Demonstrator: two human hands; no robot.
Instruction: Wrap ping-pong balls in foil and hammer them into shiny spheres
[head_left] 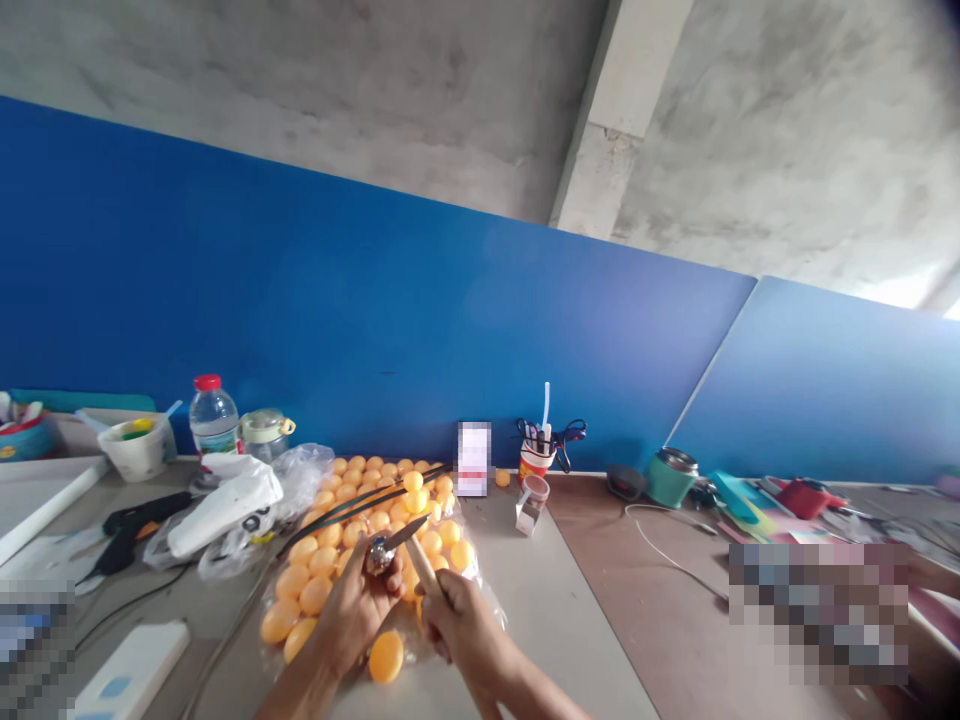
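Note:
My left hand (360, 600) is closed around a shiny, silvery round object (379, 556), whose exact kind I cannot make out. My right hand (465, 620) grips the pale wooden handle of a small hammer (424, 570). The hammer's dark head tapers to a point on the right, and its other end is at the silvery object; whether they touch is unclear. Beneath and behind both hands lie many orange table tennis balls (315, 596), apparently in clear plastic. One larger-looking orange ball (386, 657) sits nearer me, between my forearms.
Dark strips (352, 510) lie across the balls. A phone (472, 460) stands behind, beside a pen cup (536, 460) and small clear container (533, 500). Left are a glue gun (135, 525), white bag (225, 505) and water bottle (213, 420); right, a teal cup (671, 478).

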